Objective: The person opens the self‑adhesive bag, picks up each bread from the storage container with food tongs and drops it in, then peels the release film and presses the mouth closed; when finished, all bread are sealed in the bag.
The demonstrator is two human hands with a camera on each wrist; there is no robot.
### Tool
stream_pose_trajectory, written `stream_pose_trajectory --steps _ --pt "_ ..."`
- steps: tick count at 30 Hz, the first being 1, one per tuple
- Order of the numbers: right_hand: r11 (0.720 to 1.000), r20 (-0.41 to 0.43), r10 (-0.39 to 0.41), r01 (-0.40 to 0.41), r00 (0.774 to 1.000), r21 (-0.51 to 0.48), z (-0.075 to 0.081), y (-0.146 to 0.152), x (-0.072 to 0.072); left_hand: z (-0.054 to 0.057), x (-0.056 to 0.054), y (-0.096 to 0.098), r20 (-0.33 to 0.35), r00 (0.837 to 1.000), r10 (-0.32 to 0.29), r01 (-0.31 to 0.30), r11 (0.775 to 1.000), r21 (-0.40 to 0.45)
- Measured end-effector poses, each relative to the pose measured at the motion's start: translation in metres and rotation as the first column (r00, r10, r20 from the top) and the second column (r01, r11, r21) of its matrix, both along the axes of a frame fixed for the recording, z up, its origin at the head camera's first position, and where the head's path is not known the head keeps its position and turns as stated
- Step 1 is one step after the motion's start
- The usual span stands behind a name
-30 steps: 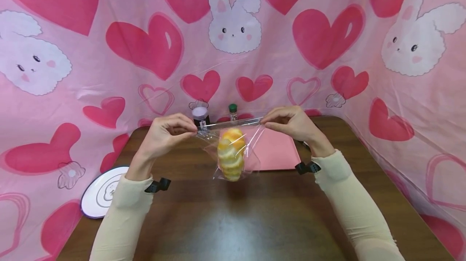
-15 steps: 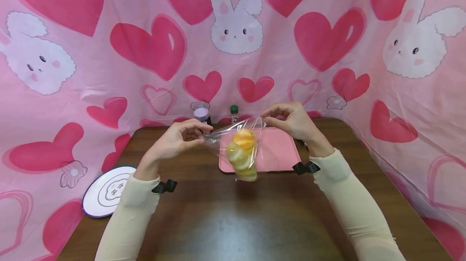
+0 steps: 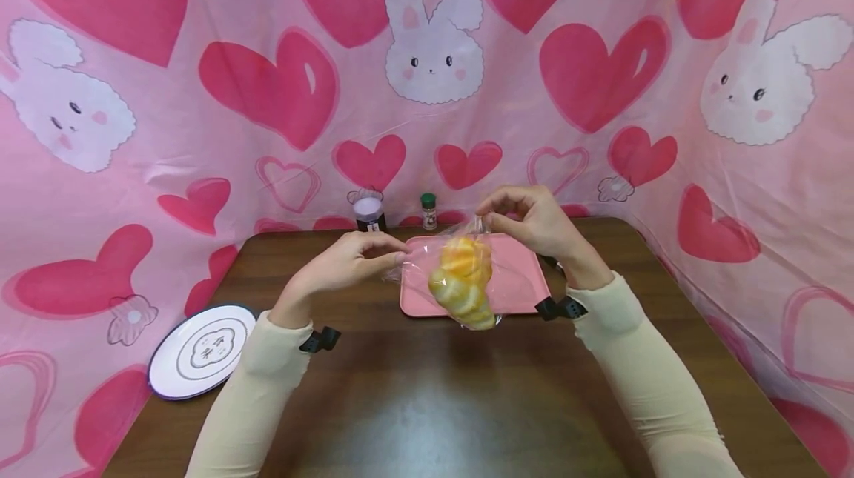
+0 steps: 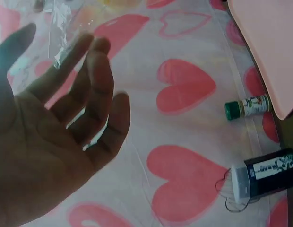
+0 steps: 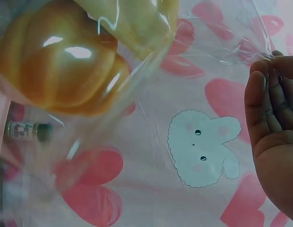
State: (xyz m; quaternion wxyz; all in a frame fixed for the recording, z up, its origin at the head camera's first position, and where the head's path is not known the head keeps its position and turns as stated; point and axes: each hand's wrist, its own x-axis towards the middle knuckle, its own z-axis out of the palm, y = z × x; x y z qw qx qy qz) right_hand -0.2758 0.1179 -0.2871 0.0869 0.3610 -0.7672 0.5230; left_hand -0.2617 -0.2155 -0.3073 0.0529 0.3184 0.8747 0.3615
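A clear plastic bag [image 3: 434,259] hangs in the air with an orange-brown bread roll [image 5: 61,61] and a paler yellow, ridged bread roll [image 3: 460,299] inside. My right hand [image 3: 534,222] pinches the bag's gathered top edge between thumb and fingertips; the right wrist view shows that hand [image 5: 279,113] at the bunched film. On the other side, my left hand [image 3: 347,263] is at the bag's left edge. In the left wrist view its thumb stands apart from the bent fingers of the hand [image 4: 66,113], with a loose strip of film near the fingertips.
A pink tray [image 3: 527,293] lies behind and below the bag. At the back stand a dark jar with a pale lid [image 3: 370,215] and a small green-capped bottle [image 3: 428,211]. A white plate [image 3: 173,370] lies at the left table edge. A heart-patterned cloth hangs around the table.
My left hand has moved right and slightly down, and its fingers have spread from the film. The bag has gone from stretched between both hands to hanging from the right hand, swung rightward.
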Motion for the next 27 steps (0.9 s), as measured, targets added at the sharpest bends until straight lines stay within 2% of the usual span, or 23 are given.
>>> stream_pose_trajectory --steps 6,10,15,21,27 --pt "0.999 -0.016 0.005 -0.004 1.000 0.043 -0.001 0.001 0.003 0.002 0.003 0.029 -0.077 0.995 0.066 -0.061 0.995 0.076" --pt "0.998 -0.027 0.014 -0.012 1.000 0.066 -0.002 0.000 0.005 0.002 0.004 0.051 -0.093 0.994 0.061 -0.047 0.989 0.138" --pt "0.995 -0.023 0.052 -0.050 0.998 0.089 -0.002 -0.002 0.008 0.001 0.005 0.073 -0.106 0.993 0.046 -0.027 0.985 0.173" --pt "0.986 0.012 0.105 -0.106 0.994 0.129 0.000 -0.005 0.011 -0.002 0.006 0.086 -0.132 0.989 0.068 -0.043 0.982 0.185" --pt "0.981 -0.009 0.108 -0.105 0.994 0.164 0.000 -0.008 0.013 -0.007 0.008 0.086 -0.101 0.983 0.152 -0.125 0.965 0.233"
